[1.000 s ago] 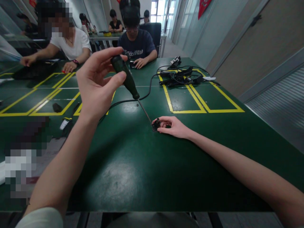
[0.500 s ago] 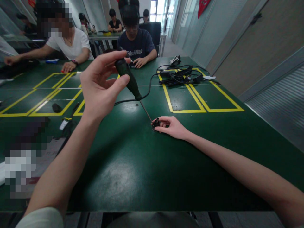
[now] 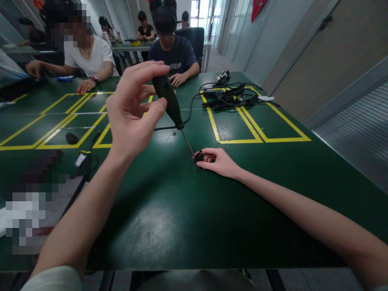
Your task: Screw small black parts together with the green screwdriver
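My left hand (image 3: 133,105) grips a screwdriver (image 3: 168,99) by its dark handle, with the thumb on one side and the index finger over the top end. Its thin shaft slants down to the right, and the tip meets a small black part (image 3: 199,156) low over the table. That part is pinched between the thumb and fingers of my right hand (image 3: 218,161). A short round stub sticks up from it; its exact kind is too small to make out. Where the tip touches it is hard to see.
A green table (image 3: 194,226) carries yellow tape frames (image 3: 241,142). Tangled black cables (image 3: 227,97) lie at the back right, and a black cable with a white tag (image 3: 80,159) at the left. A person in a dark shirt (image 3: 172,50) and one in white (image 3: 91,54) sit opposite.
The screwdriver handle has swung slightly to the right and stands a little steeper, my left hand moving with it. My right hand and the black part stay almost in place.
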Demonstrator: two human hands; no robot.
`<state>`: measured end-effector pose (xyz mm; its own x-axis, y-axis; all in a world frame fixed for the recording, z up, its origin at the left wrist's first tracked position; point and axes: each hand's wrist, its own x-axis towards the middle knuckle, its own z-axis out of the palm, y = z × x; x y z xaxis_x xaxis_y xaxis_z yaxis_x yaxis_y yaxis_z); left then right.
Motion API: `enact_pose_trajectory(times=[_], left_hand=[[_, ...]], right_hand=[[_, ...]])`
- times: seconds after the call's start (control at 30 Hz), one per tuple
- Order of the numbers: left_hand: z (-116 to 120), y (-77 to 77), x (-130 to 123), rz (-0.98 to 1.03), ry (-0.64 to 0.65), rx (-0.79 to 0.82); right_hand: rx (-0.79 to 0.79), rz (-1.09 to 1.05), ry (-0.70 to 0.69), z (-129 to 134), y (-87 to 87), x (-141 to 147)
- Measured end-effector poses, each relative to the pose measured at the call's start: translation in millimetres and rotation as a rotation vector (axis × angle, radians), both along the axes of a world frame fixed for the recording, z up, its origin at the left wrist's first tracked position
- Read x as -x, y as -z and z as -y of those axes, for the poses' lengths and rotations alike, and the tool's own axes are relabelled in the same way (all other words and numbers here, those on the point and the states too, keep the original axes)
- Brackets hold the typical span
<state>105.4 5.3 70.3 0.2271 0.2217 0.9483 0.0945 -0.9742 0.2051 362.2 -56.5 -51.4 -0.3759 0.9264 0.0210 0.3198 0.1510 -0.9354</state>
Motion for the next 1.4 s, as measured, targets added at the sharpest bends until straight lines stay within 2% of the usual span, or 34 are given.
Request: enact_pose_trajectory(times=[0.3,0.4,0.5,0.63,0.7,0.83,0.97,1.17,1.3,1.4], left_hand=[[18,-4.3,-17,-0.037,0.135,0.08],[25,-3.9,-24,0.002,0.13,0.134],[27,-1.7,-27,0.046,0.12,0.146],[22,1.5,-23,0.014,0.172,0.226],[18,2.3,-20,0.009,0.139,0.225],[9,2.6,-16,0.101,0.013,0.062],[7,0.5,-16,0.054,-0.007,0.114],[13,-1.9,-17,0.157,-0.061,0.077],[9,-1.5,-11,0.075,-0.022,0.107],[4,-0.3,-7,0.08,-0.066,0.086]], right_hand=[[0.01,-0.023,0.009,0,1.4,2],[0.022,-0.016,0.039,0,1.8,5],[0.024,-0.011,0.062,1,1.6,7],[0.036,-0.017,0.066,2,0.9,8],[0.039,-0.013,0.066,2,0.3,8],[0.038,-0.004,0.059,2,-0.8,7],[0.041,-0.004,0.057,2,-0.3,7],[0.034,-0.003,0.062,2,-0.2,8],[0.027,-0.002,0.056,2,-0.4,8],[0.022,-0.003,0.052,2,0.1,8]])
